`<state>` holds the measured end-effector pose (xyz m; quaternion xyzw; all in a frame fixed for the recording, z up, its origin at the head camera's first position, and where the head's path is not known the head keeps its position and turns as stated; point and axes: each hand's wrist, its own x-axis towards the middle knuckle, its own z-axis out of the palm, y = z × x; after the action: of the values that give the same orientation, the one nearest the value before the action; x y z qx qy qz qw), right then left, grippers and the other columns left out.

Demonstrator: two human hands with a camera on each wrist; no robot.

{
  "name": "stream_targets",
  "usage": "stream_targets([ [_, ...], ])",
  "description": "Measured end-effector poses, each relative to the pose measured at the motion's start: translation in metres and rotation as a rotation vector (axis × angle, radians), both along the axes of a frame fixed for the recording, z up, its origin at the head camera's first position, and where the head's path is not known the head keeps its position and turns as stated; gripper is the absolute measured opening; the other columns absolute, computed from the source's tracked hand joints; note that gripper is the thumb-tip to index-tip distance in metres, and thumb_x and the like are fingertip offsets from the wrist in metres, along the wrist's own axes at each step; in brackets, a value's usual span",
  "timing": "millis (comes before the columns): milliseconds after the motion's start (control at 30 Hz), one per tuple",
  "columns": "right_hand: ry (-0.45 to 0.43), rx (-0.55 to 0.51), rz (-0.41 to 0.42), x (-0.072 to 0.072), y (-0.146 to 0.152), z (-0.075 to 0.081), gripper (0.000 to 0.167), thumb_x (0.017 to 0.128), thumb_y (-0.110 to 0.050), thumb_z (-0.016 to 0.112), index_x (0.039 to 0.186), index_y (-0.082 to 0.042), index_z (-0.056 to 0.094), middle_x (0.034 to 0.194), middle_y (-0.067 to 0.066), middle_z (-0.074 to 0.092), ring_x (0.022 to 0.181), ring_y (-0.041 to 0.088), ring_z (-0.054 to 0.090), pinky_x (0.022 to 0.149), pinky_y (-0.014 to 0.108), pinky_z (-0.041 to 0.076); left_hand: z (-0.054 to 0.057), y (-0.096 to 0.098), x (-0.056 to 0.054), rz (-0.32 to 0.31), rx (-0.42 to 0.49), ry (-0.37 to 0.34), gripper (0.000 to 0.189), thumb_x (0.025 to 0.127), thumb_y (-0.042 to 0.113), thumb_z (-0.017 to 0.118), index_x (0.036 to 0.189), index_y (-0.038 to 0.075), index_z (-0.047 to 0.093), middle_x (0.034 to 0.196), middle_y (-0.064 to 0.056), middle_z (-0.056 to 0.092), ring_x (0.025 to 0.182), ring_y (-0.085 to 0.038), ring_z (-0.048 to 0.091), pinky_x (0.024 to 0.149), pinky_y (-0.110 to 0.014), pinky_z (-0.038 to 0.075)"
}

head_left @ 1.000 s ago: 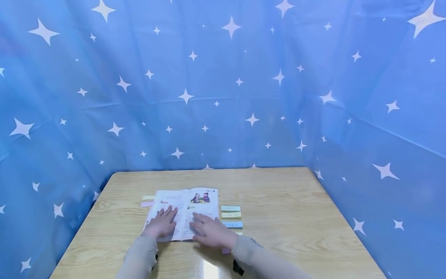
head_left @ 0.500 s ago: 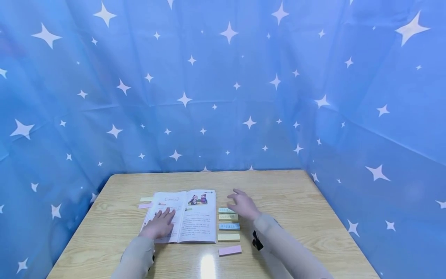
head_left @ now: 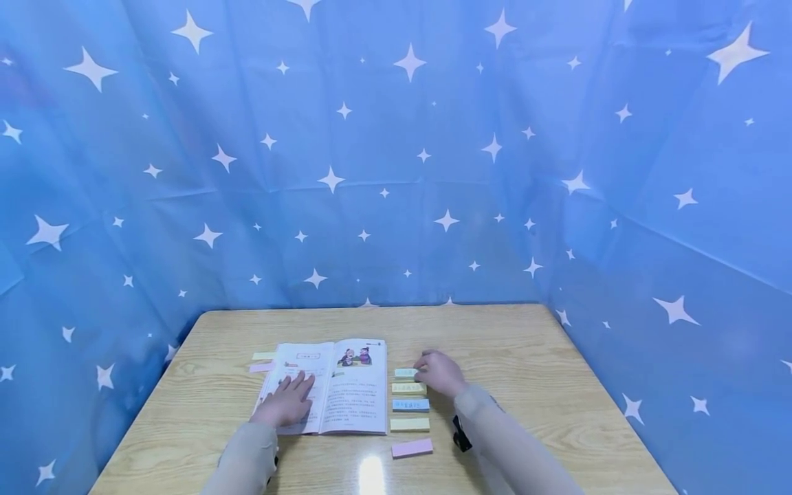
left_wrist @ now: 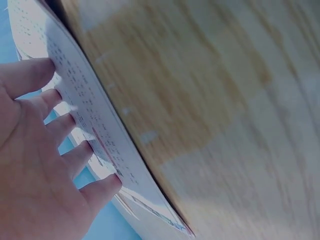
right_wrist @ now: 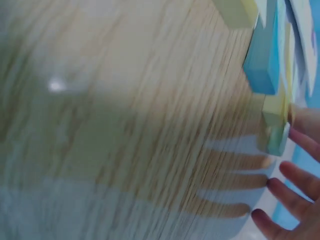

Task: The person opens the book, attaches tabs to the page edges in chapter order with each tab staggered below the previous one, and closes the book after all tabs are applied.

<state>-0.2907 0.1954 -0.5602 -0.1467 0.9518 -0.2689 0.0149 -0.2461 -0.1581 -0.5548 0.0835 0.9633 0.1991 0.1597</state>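
From the head, an open book (head_left: pixel 355 395) lies on the desk (head_left: pixel 507 371), closer to the left edge than to the right one. The left hand (head_left: pixel 287 400) rests on its left page, fingers spread and nearly straight. A yellow strip (head_left: pixel 264 356) and a pink strip (head_left: pixel 260 368) poke out past the book's left side. Right beside the book, five little pads make a row. Starting nearest the desk's back edge, they are a pale green pad (head_left: pixel 405 372), a yellow pad (head_left: pixel 408 388), a blue pad (head_left: pixel 411 404), a pale yellow pad (head_left: pixel 410 425) and a pink pad (head_left: pixel 412 448). The right hand (head_left: pixel 443 374) is at the right end of the pale green pad and covers that end.

From the left wrist, the fingertips meet the printed page with gaps between them, and they grip nothing. The pages look thin and bendy, so a flat, soft press should hold them without a crease.

From the right wrist, the thumb and first finger are close together by the pale green pad's end, but I cannot tell if they pinch it. The other fingers are spread apart. The pad looks like a small, light block of paper. It may slide if poked, and one sheet would tear easily, so the end corner seems the best place to hold.
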Motion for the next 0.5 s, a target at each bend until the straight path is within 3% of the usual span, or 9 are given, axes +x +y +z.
stream_targets([
  [133, 0.011, 0.012, -0.027, -0.0022, 0.0041, -0.0027, 0.020, 0.087, -0.015, 0.070, 0.104, -0.006, 0.074, 0.127, 0.019, 0.060, 0.116, 0.035, 0.056, 0.093, 0.051, 0.049, 0.0017, 0.0015, 0.0006, 0.006, -0.005, -0.002, 0.055, 0.098, 0.024, 0.050, 0.149, 0.007, 0.038, 0.156, -0.022, 0.024, 0.140, -0.050, 0.014, 0.105, -0.074, 0.012],
  [333, -0.016, 0.012, -0.036, -0.0046, 0.0012, 0.0021, 0.035, 0.083, -0.017, 0.074, 0.115, -0.004, 0.070, 0.110, 0.011, 0.065, 0.098, 0.027, 0.062, 0.082, 0.045, 0.053, 0.0018, 0.0016, 0.0019, 0.009, -0.040, 0.019, 0.055, 0.097, 0.024, 0.049, 0.148, 0.008, 0.038, 0.155, -0.020, 0.026, 0.140, -0.049, 0.017, 0.104, -0.075, 0.015],
  [500, 0.005, 0.069, -0.022, -0.0045, -0.0054, 0.0028, 0.029, 0.079, -0.014, 0.076, 0.107, -0.005, 0.073, 0.102, 0.006, 0.064, 0.091, 0.022, 0.062, 0.080, 0.041, 0.054, 0.0016, 0.0019, 0.0020, 0.022, -0.077, 0.062, 0.054, 0.096, 0.027, 0.052, 0.147, 0.011, 0.042, 0.154, -0.016, 0.032, 0.140, -0.046, 0.023, 0.103, -0.075, 0.018],
])
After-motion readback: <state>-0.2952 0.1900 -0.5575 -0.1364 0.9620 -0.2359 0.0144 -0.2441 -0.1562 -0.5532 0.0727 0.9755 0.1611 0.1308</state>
